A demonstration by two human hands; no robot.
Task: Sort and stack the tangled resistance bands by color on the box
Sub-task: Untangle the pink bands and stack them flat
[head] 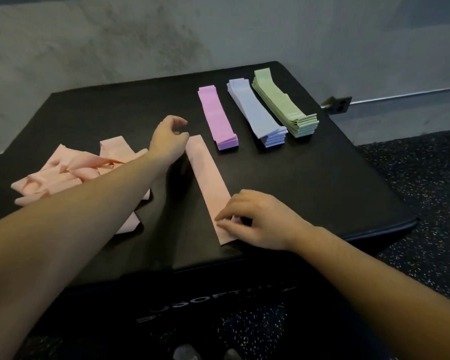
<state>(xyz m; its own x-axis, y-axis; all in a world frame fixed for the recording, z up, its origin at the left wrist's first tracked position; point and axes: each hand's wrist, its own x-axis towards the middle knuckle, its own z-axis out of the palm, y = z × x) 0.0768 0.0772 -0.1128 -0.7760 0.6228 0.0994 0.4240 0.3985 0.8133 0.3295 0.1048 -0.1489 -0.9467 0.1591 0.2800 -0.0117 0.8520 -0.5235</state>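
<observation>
- Purple stack (pixel 218 120), blue stack (pixel 257 112) and green stack (pixel 286 103) lie finished, upper right on the box (pixel 322 183).
- Both hands pinch one flat pink band (pixel 207 175): left hand (pixel 170 141) its far end, right hand (pixel 255 222) its near end.
- Pink tangle (pixel 76 172), left, remains unsorted.

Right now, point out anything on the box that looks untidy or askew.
The pink pile at the box's left side is still tangled and crumpled. The green stack bows along its length with its layers slightly offset. The purple stack and blue stack lie neat.
</observation>
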